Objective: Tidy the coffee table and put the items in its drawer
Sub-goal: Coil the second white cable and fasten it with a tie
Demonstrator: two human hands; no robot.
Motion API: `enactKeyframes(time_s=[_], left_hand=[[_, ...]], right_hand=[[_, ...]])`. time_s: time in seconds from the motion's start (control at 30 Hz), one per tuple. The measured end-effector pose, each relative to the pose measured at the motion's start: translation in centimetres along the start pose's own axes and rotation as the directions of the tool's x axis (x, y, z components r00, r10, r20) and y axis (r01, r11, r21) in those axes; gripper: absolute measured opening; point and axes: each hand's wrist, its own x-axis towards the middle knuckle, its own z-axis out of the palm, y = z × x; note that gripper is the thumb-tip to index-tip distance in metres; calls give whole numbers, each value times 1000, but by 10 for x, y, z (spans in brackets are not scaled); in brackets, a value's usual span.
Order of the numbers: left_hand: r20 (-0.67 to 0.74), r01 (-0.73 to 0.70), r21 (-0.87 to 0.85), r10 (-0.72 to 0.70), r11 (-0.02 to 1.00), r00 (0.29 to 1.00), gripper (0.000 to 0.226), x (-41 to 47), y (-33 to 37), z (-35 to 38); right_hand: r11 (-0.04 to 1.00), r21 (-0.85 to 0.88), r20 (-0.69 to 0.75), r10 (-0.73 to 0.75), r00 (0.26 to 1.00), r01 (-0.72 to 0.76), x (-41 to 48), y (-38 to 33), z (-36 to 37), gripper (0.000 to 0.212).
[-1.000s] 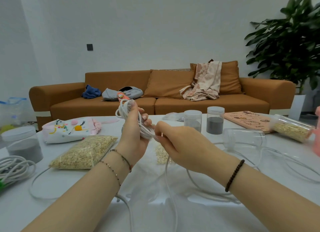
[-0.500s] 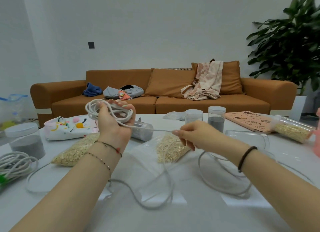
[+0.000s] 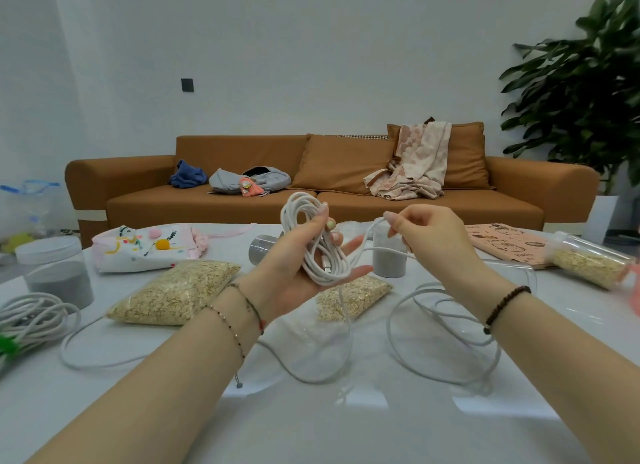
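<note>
A white cable [image 3: 320, 252] is coiled in loops over my left hand [image 3: 294, 273], which is raised above the white coffee table [image 3: 346, 425] with its palm turned up. My right hand [image 3: 429, 242] pinches the free strand of the same cable between thumb and fingers, just right of the coil. The rest of the cable trails down in loose loops [image 3: 446, 342] across the tabletop. No drawer is in view.
On the table lie two bags of oats [image 3: 173, 294] [image 3: 353, 297], grey-filled jars [image 3: 55, 273] [image 3: 389, 259], a lying jar of oats [image 3: 588, 262], a pouch [image 3: 145, 247], a pink book [image 3: 509, 247] and a second cable bundle [image 3: 31, 321] at left. A sofa [image 3: 332, 183] stands beyond.
My left hand has turned palm up and moved right with the coil. My right hand rose and brought the strand closer to the coil.
</note>
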Motion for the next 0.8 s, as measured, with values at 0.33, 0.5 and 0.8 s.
enactKeyframes(time_s=[0.33, 0.5, 0.8], left_hand=[[-105, 98, 81, -90, 992, 990, 30, 0, -9, 5], [-20, 138, 119, -136, 983, 990, 21, 2, -16, 4], [38, 109, 316, -127, 943, 991, 8, 3, -21, 2]], right_hand=[[995, 53, 41, -85, 996, 82, -1, -4, 2, 33], [993, 57, 97, -106, 990, 101, -3, -3, 4, 33], [989, -54, 150, -128, 980, 138, -5, -4, 7, 27]])
